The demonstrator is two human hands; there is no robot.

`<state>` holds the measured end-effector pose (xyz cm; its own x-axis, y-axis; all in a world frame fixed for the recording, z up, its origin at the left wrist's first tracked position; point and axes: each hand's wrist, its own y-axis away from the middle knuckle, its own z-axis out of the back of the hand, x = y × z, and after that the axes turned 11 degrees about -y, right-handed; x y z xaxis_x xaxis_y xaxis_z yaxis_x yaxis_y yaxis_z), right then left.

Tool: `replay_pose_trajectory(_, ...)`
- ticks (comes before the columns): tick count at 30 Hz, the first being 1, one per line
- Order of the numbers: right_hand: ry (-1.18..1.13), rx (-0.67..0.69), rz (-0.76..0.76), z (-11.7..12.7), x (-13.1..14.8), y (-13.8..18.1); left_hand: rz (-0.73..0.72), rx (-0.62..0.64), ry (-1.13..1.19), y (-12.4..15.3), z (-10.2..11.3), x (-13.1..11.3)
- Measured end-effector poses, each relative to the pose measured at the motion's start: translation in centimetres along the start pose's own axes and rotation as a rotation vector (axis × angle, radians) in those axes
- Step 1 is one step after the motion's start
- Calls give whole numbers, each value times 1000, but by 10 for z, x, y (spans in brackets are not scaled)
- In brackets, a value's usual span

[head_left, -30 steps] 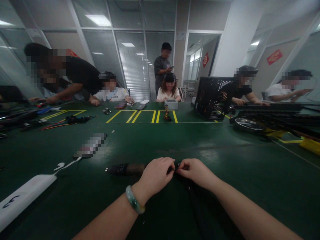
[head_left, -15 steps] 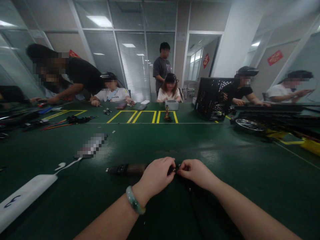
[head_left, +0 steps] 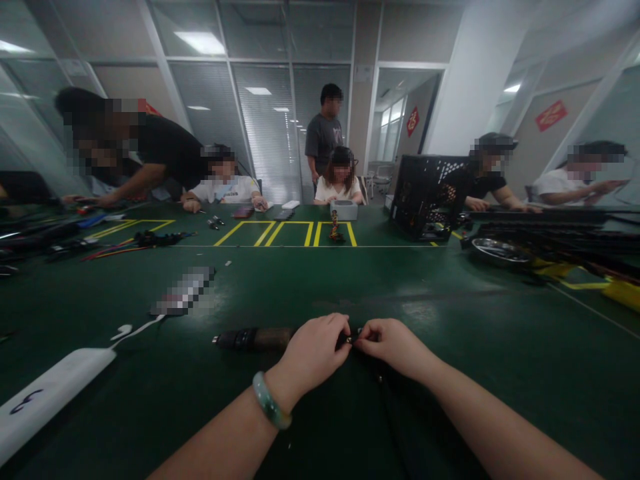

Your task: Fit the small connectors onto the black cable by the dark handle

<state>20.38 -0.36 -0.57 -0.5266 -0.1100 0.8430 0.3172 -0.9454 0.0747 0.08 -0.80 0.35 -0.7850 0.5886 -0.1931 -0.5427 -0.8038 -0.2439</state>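
Observation:
A dark corded tool (head_left: pixel 267 339), shaped like an electric screwdriver with a brownish barrel and a small metal tip, lies across the table pointing left. My left hand (head_left: pixel 317 350) closes over its rear end, with a green-and-white bangle on the wrist. Pinched at that same end is my right hand (head_left: pixel 387 340), its fingertips on a small dark connector (head_left: pixel 349 340) close to the left fingertips. A black cable (head_left: pixel 393 413) runs from below the hands toward me. My fingers hide most of the connector, so I cannot tell how far it is joined.
To the left lie a white power strip (head_left: pixel 65 393) marked 3 and a blurred-out phone (head_left: pixel 185 293) on a cable. Loose wires (head_left: pixel 150 239) rest farther back. A black computer case (head_left: pixel 425 197) stands at the far right. Several people sit or stand around the table.
Both hands and the tool stay almost exactly in place. Behind the table, the standing person has turned the head slightly and lowered an arm.

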Motion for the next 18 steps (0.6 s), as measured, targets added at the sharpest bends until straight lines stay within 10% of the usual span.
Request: replay_pose_trajectory(18, -1, -1, 0, 0, -2, 0, -25, 13, -8, -1, -2, 1)
